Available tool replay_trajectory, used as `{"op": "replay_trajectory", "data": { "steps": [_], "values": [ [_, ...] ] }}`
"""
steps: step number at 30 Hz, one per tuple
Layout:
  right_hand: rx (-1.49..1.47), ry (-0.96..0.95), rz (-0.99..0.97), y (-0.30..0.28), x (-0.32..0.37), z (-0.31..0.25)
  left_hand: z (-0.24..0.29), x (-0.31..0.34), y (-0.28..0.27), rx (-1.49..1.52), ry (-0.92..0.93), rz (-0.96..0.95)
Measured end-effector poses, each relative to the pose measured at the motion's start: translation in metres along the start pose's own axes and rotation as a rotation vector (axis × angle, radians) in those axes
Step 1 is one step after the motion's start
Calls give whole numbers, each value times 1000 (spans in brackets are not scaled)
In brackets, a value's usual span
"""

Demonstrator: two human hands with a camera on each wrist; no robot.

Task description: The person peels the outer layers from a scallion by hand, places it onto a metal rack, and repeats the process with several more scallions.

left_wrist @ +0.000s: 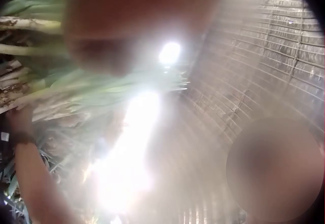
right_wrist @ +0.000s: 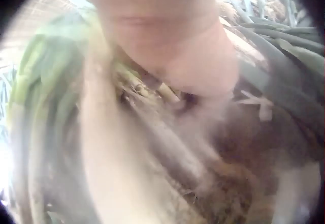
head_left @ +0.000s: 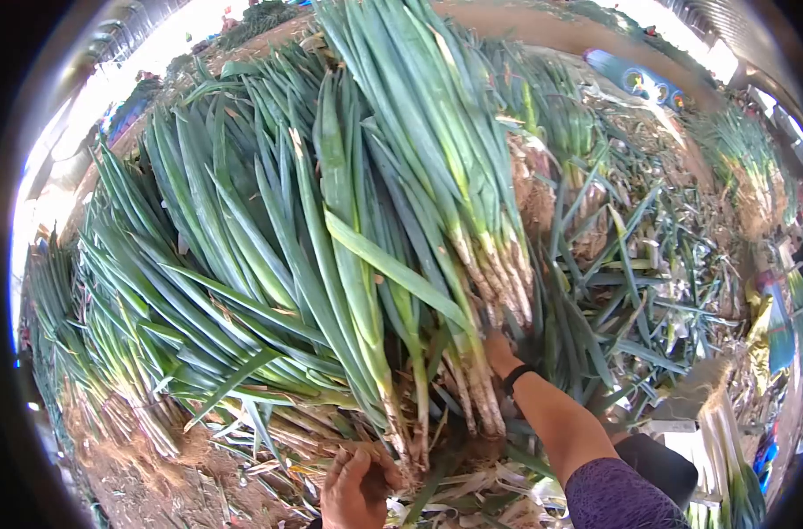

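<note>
Long green onions (head_left: 357, 220) with white lower stalks lie in a large heap in the head view. At the heap's right side my right hand (head_left: 504, 353) grips white stalks, its fingers partly hidden behind them. The right wrist view shows part of that hand (right_wrist: 172, 41) close over pale stalks (right_wrist: 172, 142) and soil-covered roots (right_wrist: 223, 198). My left hand (head_left: 357, 485) is low in the head view, loosely bent beside the root ends, with nothing plainly held. In the left wrist view, blurred skin of this hand (left_wrist: 122, 20) covers the upper part.
Cut leaves and peelings (head_left: 631, 291) litter the ground to the right. Another onion bunch (head_left: 728, 458) stands at lower right, near a dark rounded object (head_left: 657, 467). More bunches (head_left: 128, 379) lie at left, beside bare soil (head_left: 145, 485). A blue patterned item (head_left: 635, 78) is farther back.
</note>
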State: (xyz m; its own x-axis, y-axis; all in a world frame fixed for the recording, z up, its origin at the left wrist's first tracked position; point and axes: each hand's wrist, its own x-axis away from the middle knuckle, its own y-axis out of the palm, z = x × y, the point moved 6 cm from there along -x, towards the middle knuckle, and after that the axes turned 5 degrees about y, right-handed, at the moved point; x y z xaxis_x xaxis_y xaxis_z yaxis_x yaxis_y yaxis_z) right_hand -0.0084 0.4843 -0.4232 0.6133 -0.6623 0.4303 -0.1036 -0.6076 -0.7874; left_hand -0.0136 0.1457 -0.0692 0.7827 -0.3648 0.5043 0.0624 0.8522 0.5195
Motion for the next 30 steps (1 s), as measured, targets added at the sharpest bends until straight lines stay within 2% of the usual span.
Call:
{"op": "replay_trajectory", "data": {
  "steps": [2, 4, 5, 6, 8, 10, 11, 13, 14, 15, 16, 18, 19, 20, 21, 22, 23, 26, 27, 28, 30],
  "values": [
    [-48, -5, 162, 47, -65, 27, 1, -3, 0, -75, -84, 0],
    [-312, -141, 241, 47, -75, 15, 0, -6, 3, -67, -101, 3],
    [-301, -12, 94, 49, -81, 12, -1, -9, 2, -70, -99, 8],
    [-319, -164, 193, 40, -75, 5, -2, -10, 2, -71, -102, 10],
    [-249, -163, 79, -18, -24, -24, -2, -11, 3, -94, -115, 5],
    [-212, -245, 72, -35, 2, -30, 4, -11, 6, -123, -119, -11],
    [-211, -211, 101, -50, 19, -33, -1, -16, -1, -109, -152, -49],
    [-239, -252, 25, -80, 50, -44, 4, -13, -1, -221, 5, -90],
    [-321, -105, -84, -122, 92, -74, 10, -10, 2, -274, 85, -108],
    [-257, -368, -57, -132, 111, -79, 7, -10, -2, -72, -82, -115],
    [-350, -360, 14, -127, 122, -68, 12, -8, 0, -176, 0, -181],
    [-459, -39, -157, -141, 174, -70, 21, 1, 3, -376, 186, -299],
    [-473, 12, -162, -152, 207, -78, 19, 2, -2, -305, 166, -293],
    [-485, 64, -169, -158, 235, -80, 22, 3, -5, -425, 293, -377],
    [-680, 103, -225, -155, 255, -78, 25, 5, -7, -548, 417, -458],
    [-652, 136, -236, -162, 273, -72, 26, 13, -6, -671, 541, -540],
    [-624, 167, -246, -178, 300, -77, 45, 37, 10, -893, 784, -549],
    [-547, 257, -268, -215, 375, -72, 27, 33, -4, -687, 874, -539],
    [-507, 299, -298, -223, 398, -59, 8, 19, -10, -473, 535, -504],
    [-469, 344, -326, -233, 423, -51, -12, 8, -17, -224, 228, -387],
    [-567, 389, -361, -268, 493, -67, -31, 8, -13, -115, -30, -340]
  ]
}}
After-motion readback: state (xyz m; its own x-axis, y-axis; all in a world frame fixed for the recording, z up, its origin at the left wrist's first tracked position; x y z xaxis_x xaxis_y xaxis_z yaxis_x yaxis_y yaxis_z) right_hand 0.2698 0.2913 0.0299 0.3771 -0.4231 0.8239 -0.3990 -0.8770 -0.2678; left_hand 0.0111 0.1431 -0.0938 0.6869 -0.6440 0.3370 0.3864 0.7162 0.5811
